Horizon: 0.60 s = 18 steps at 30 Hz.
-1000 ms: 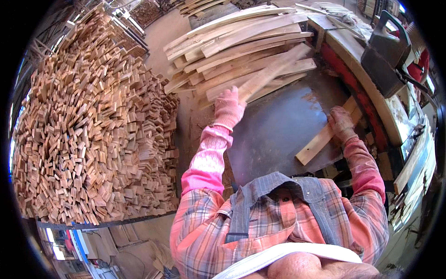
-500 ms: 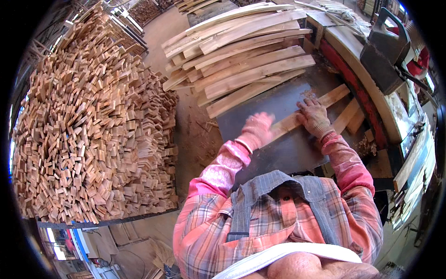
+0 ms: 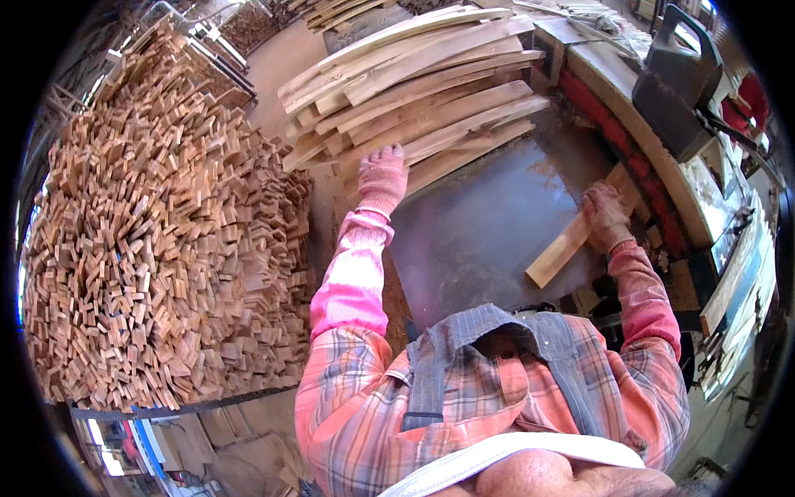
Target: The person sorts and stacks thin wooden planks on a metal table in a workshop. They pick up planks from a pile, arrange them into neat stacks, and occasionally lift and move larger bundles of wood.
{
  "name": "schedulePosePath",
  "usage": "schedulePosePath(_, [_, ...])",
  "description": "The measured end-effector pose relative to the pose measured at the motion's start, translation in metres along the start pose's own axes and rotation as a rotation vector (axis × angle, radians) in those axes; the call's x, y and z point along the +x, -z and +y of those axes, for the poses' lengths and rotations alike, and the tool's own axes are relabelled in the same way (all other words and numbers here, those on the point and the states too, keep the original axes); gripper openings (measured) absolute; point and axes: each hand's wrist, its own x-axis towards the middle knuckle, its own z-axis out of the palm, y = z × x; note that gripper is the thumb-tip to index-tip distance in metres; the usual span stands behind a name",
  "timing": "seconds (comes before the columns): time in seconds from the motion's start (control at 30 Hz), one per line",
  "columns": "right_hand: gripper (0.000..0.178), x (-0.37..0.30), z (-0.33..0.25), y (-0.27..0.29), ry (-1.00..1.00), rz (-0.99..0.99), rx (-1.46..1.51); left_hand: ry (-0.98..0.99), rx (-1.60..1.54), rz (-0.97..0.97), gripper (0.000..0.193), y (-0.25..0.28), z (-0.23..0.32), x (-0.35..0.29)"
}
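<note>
My left hand (image 3: 383, 180), in a pinkish work glove, is at the near-left end of a pale wooden plank (image 3: 480, 128) in the stack. Its fingers are closed over that end, which they partly hide. My right hand (image 3: 607, 217), gloved as well, grips a shorter wooden board (image 3: 559, 253) lying slantwise at the right side of the dark metal tabletop (image 3: 472, 240). The fingers wrap over the board's upper edge. Its cut near end points toward my body.
A tall heap of small wood pieces (image 3: 157, 248) fills the left side. Along the right runs a red-edged machine bench (image 3: 600, 116) with a dark, handled metal housing (image 3: 679, 83) on it. Thin offcut strips (image 3: 737, 306) hang at the far right.
My left hand has left the board and reached up and left to the stacked planks. My right hand has moved right and slightly down, and the board has shifted and turned with it.
</note>
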Motion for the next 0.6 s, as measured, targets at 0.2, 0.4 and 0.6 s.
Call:
schedulePosePath(0.2, [0.031, 0.027, -0.044, 0.031, -0.206, -0.137, -0.067, -0.061, -0.145, 0.071, 0.040, -0.008, 0.039, -0.085])
schedulePosePath(0.4, [0.040, 0.042, -0.137, 0.015, 0.224, 0.060, 0.041, -0.185, -0.314, -0.087, 0.052, -0.005, 0.103, -0.127])
schedulePosePath(0.6, [0.030, 0.045, -0.163, 0.010, 0.266, -0.215, 0.015, -0.062, -0.246, -0.003, 0.077, 0.000, 0.065, -0.075])
